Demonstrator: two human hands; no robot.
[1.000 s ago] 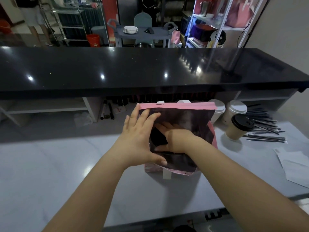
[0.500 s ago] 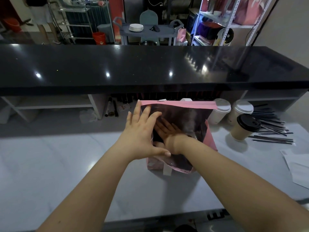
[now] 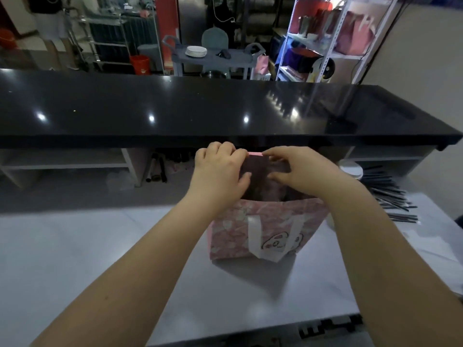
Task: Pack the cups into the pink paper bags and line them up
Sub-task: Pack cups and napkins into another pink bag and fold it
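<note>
A pink paper bag [image 3: 235, 234] with a white handle and a cartoon print stands upright in the middle of the white table [image 3: 100, 259]. Its mouth is open and the inside looks dark. My left hand [image 3: 220, 171] grips the far rim of the bag on the left, fingers curled over the edge. My right hand [image 3: 298, 171] pinches the same far rim on the right. A white-lidded paper cup [image 3: 352, 169] shows just behind my right forearm. My right arm hides the other cups.
Several black straws [image 3: 390, 196] lie scattered at the right of the table. A long black counter [image 3: 175, 108] runs across behind the bag, with white shelving below. White paper sheets [image 3: 431, 246] lie at the right edge.
The bag has been stood upright with its printed front facing me. My right hand came out of the bag, and both hands moved up to its far rim.
</note>
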